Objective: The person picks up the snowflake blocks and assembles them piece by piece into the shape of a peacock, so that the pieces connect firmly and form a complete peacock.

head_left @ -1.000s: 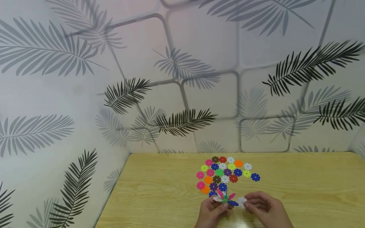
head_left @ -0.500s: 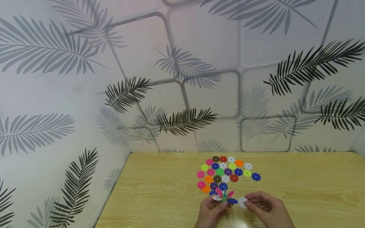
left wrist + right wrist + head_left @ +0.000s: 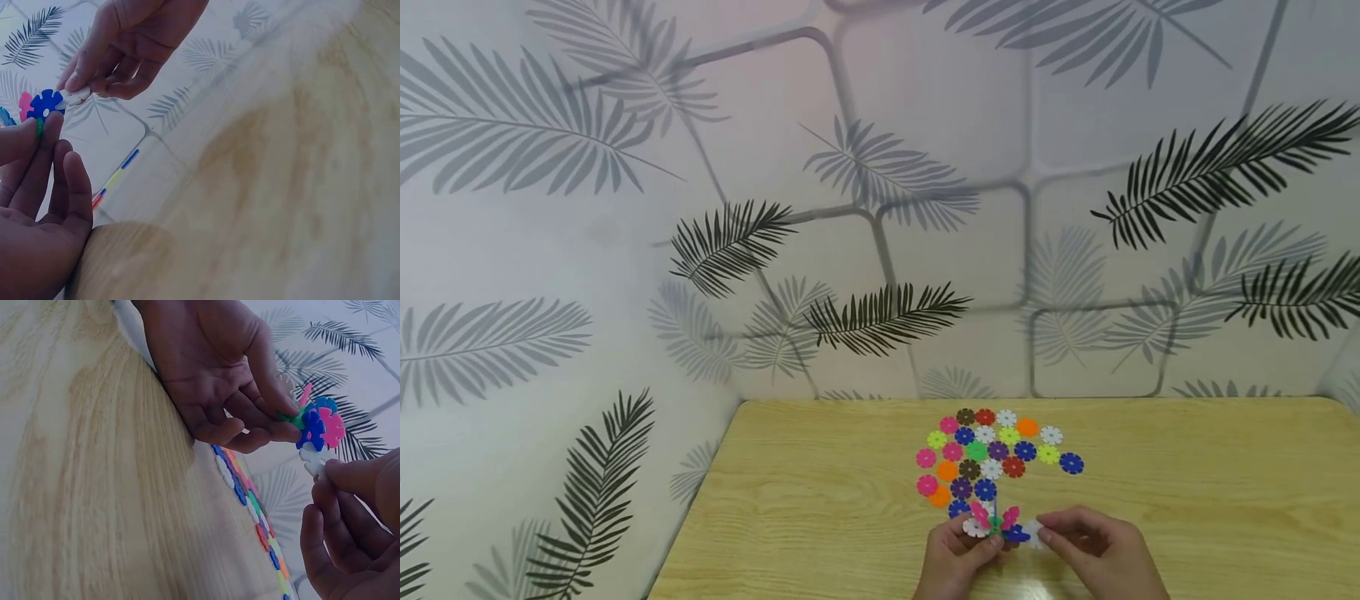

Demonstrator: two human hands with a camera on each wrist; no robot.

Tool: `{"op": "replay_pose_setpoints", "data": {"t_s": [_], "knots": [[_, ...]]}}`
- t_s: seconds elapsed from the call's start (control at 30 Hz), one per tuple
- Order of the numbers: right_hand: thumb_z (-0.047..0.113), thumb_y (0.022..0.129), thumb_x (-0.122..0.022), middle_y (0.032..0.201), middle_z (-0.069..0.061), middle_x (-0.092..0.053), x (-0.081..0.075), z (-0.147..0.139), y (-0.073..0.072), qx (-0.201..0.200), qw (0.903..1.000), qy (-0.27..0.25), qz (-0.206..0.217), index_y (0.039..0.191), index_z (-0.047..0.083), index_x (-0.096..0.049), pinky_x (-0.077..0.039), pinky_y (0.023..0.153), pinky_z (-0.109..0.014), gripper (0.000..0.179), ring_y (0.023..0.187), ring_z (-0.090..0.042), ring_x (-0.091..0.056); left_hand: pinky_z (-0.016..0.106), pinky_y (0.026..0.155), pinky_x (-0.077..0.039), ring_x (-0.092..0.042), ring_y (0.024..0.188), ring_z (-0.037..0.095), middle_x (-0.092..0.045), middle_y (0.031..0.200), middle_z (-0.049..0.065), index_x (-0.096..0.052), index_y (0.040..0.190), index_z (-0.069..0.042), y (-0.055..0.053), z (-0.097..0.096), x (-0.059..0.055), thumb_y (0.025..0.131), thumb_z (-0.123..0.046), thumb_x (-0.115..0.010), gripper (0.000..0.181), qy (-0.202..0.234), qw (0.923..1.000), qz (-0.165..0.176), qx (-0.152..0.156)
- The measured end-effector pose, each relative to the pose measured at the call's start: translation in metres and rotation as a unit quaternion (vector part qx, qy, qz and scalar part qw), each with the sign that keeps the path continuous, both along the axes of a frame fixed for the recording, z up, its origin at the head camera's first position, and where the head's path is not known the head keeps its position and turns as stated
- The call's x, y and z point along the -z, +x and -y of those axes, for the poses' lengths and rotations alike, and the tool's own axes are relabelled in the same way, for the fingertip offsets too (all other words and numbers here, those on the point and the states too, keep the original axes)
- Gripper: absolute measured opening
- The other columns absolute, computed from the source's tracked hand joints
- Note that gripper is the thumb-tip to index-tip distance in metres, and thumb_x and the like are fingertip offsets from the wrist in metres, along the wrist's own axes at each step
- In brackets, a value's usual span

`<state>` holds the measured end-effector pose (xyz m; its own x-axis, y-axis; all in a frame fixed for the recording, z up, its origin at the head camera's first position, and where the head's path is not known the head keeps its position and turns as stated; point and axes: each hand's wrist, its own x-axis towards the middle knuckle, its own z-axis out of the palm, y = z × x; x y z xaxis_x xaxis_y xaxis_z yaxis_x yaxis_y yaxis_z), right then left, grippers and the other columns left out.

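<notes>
My left hand (image 3: 951,558) pinches the green centre of a small cluster of slotted plastic discs between thumb and fingers. Pink discs (image 3: 334,427), a white disc (image 3: 976,527) and a blue disc (image 3: 45,105) stick out around that centre. Between right thumb and fingertips, my right hand (image 3: 1103,546) holds another white snowflake disc (image 3: 312,460). Its edge meets the rim of the blue disc in both wrist views; whether the slots interlock cannot be told. The cluster is held above the table, and the left fingers partly hide its green middle.
Behind the hands, loose slotted discs in many colours lie flat on the wood-grain table (image 3: 820,492), among them a red disc (image 3: 1013,467) and an orange disc (image 3: 1027,427). A leaf-patterned wall (image 3: 955,250) rises at the table's back edge.
The white disc in my right hand has turned and come up against the blue disc, closing the small gap seen half a second ago. The cluster has tilted slightly in my left hand.
</notes>
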<state>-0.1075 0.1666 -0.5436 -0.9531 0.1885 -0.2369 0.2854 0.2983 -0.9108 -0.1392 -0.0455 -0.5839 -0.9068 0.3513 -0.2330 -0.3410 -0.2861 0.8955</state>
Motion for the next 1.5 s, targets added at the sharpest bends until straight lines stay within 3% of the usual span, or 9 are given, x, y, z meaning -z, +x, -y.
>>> {"op": "replay_pose_setpoints", "data": {"t_s": [0.43, 0.6, 0.77, 0.87, 0.93, 1.03, 1.17, 1.3, 1.5], "knots": [[0.016, 0.102, -0.078, 0.113, -0.004, -0.084, 0.009, -0.005, -0.008, -0.040, 0.9990, 0.012, -0.015, 0.119, 0.011, -0.081, -0.062, 0.078, -0.022, 0.018, 0.090, -0.009, -0.075, 0.023, 0.085, -0.066, -0.080, 0.095, 0.007, -0.086, 0.104, 0.003, -0.073, 0.125, 0.003, -0.002, 0.003, 0.002, 0.102, -0.007, -0.075, 0.026, 0.016, 0.9997, -0.013, 0.011], [0.020, 0.108, -0.071, 0.120, -0.007, -0.081, 0.016, -0.020, -0.022, -0.048, 0.9939, 0.075, -0.065, 0.127, 0.010, -0.078, -0.060, 0.075, -0.020, 0.023, 0.089, -0.007, -0.070, 0.024, 0.085, -0.066, -0.079, 0.095, 0.008, -0.086, 0.105, 0.003, -0.074, 0.124, 0.002, -0.003, 0.002, 0.003, 0.102, -0.009, -0.075, 0.024, 0.025, 0.9995, -0.013, 0.014], [0.017, 0.101, -0.079, 0.128, -0.020, -0.068, 0.024, -0.030, -0.041, -0.082, 0.9556, 0.239, -0.151, 0.137, 0.000, -0.072, -0.058, 0.076, -0.031, 0.040, 0.098, -0.023, -0.064, 0.024, 0.087, -0.066, -0.079, 0.097, 0.009, -0.085, 0.109, 0.007, -0.072, 0.127, 0.004, -0.004, 0.003, 0.003, 0.102, -0.006, -0.073, 0.027, 0.024, 0.9996, -0.009, 0.010], [0.021, 0.098, -0.081, 0.136, -0.029, -0.059, 0.029, -0.032, -0.050, -0.108, 0.9316, 0.311, -0.154, 0.144, -0.007, -0.064, -0.062, 0.089, -0.050, 0.056, 0.112, -0.038, -0.063, 0.024, 0.087, -0.066, -0.080, 0.096, 0.010, -0.085, 0.111, 0.011, -0.072, 0.127, 0.006, -0.003, 0.003, 0.003, 0.101, -0.004, -0.073, 0.028, 0.021, 0.9997, -0.009, 0.008], [0.022, 0.098, -0.081, 0.138, -0.031, -0.057, 0.029, -0.033, -0.053, -0.110, 0.9271, 0.328, -0.145, 0.141, -0.009, -0.065, -0.060, 0.099, -0.063, 0.056, 0.122, -0.045, -0.062, 0.024, 0.086, -0.066, -0.081, 0.095, 0.010, -0.084, 0.111, 0.012, -0.072, 0.126, 0.006, -0.002, 0.002, 0.003, 0.101, -0.004, -0.074, 0.027, 0.021, 0.9997, -0.007, 0.009], [0.016, 0.097, -0.081, 0.135, -0.029, -0.059, 0.028, -0.034, -0.054, -0.100, 0.9310, 0.325, -0.134, 0.130, -0.006, -0.072, -0.059, 0.101, -0.065, 0.040, 0.120, -0.045, -0.064, 0.023, 0.085, -0.066, -0.081, 0.094, 0.009, -0.085, 0.111, 0.012, -0.073, 0.125, 0.006, -0.001, 0.001, 0.002, 0.101, -0.004, -0.074, 0.026, 0.021, 0.9997, -0.008, 0.013], [0.008, 0.097, -0.080, 0.122, -0.019, -0.066, 0.024, -0.039, -0.054, -0.097, 0.9400, 0.306, -0.114, 0.114, 0.004, -0.078, -0.063, 0.087, -0.047, 0.018, 0.101, -0.029, -0.067, 0.022, 0.084, -0.065, -0.080, 0.093, 0.008, -0.085, 0.110, 0.012, -0.072, 0.126, 0.007, -0.001, 0.000, 0.002, 0.101, -0.004, -0.074, 0.026, 0.018, 0.9997, -0.008, 0.016], [0.007, 0.095, -0.080, 0.110, -0.012, -0.066, 0.022, -0.045, -0.056, -0.110, 0.9539, 0.269, -0.074, 0.118, 0.001, -0.076, -0.051, 0.070, -0.026, 0.024, 0.089, -0.018, -0.059, 0.022, 0.084, -0.066, -0.080, 0.093, 0.009, -0.084, 0.112, 0.017, -0.072, 0.126, 0.007, -0.002, -0.001, 0.002, 0.101, -0.003, -0.074, 0.027, 0.004, 0.9999, -0.008, 0.015], [0.008, 0.091, -0.084, 0.100, -0.006, -0.066, 0.021, -0.051, -0.054, -0.137, 0.9626, 0.232, -0.034, 0.110, 0.001, -0.077, -0.045, 0.069, -0.023, 0.022, 0.090, -0.018, -0.055, 0.022, 0.084, -0.066, -0.081, 0.094, 0.009, -0.083, 0.113, 0.017, -0.073, 0.126, 0.007, -0.002, 0.000, 0.001, 0.101, -0.004, -0.074, 0.027, 0.002, 0.9998, -0.005, 0.017]]}}
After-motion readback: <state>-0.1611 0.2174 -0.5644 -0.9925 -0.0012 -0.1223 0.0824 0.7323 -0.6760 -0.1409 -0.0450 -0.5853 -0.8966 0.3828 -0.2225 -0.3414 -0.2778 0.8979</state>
